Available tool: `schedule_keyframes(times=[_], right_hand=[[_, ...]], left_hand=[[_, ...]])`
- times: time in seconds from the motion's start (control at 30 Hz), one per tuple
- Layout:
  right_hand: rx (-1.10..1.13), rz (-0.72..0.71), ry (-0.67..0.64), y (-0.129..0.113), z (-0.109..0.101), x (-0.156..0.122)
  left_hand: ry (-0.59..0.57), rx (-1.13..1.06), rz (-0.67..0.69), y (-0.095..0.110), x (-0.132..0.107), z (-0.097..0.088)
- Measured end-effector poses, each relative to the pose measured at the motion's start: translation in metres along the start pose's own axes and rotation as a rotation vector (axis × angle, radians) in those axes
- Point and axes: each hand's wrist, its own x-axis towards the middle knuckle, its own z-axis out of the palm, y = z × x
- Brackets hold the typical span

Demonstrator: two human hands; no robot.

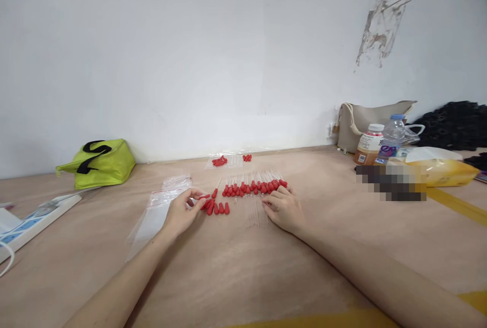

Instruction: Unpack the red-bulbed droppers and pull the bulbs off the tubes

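My left hand is closed in a pinch on a red rubber bulb, just above a small group of loose red bulbs. My right hand has its fingers curled together at the edge of a bunch of thin clear dropper tubes; whether a tube is between its fingertips is hidden. Beyond both hands lies a row of droppers, red bulbs towards me and clear stems pointing at the wall. One more dropper lies apart at the row's left end.
More red bulbs lie on clear plastic near the wall. Clear plastic bags are left of my left hand. A green bag and power strip stand far left; bottles, a grey bag and a yellow packet are right.
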Motion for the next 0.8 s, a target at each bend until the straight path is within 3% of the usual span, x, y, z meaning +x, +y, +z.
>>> schedule_keyframes(times=[0.3,0.47,0.57,0.7,0.8], right_hand=[[0.107,-0.063,-0.190,-0.005,-0.009,0.002],[0.110,-0.086,-0.218,-0.005,-0.011,0.003],[0.107,-0.087,-0.221,-0.008,-0.013,0.004],[0.053,0.085,-0.135,-0.008,-0.016,0.004],[-0.029,0.282,-0.091,0.000,-0.017,0.003]], left_hand=[[-0.088,0.048,0.108,0.010,-0.005,0.006],[0.008,0.085,0.005,0.010,0.004,0.001],[-0.064,0.185,-0.040,0.012,0.021,-0.001],[-0.130,0.451,-0.117,0.023,0.047,0.005],[-0.197,0.509,-0.186,0.030,0.062,0.013]])
